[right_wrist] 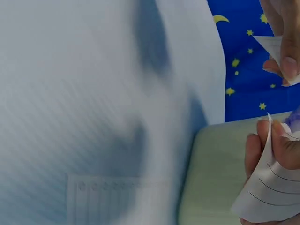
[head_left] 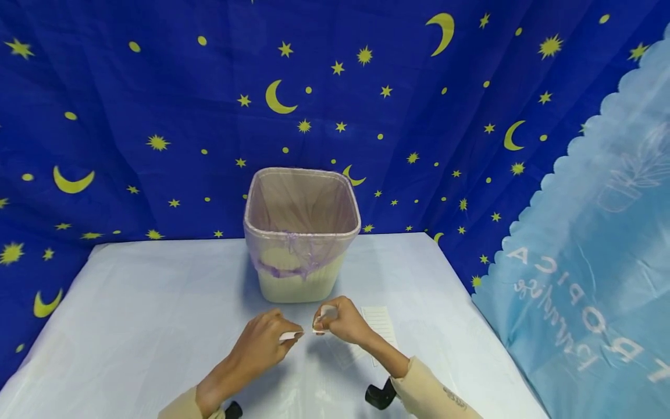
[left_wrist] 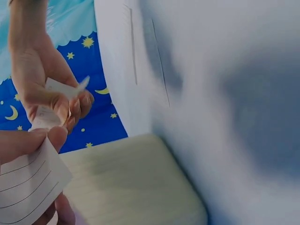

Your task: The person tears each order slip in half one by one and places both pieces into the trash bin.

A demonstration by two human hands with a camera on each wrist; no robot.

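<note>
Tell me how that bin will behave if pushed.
The bin is probably light for its size, since no contents show inside. Pushed high, it may tip, as it narrows towards the bottom. The lilac liner hanging over its outside looks thin and see-through, so it might shift or tear if gripped.

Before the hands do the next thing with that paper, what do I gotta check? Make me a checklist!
1. Left hand holds its lined paper piece: ok.
2. Right hand holds its own lined piece: ok.
3. Waste bin stands upright: ok.
4. Purple bin liner drapes over the bin's outside: ok.
5. Both hands above the bin's opening: not ok; they're in front of it, over the table.
6. Bin's bottom bare: cannot tell; it's hidden.
</note>
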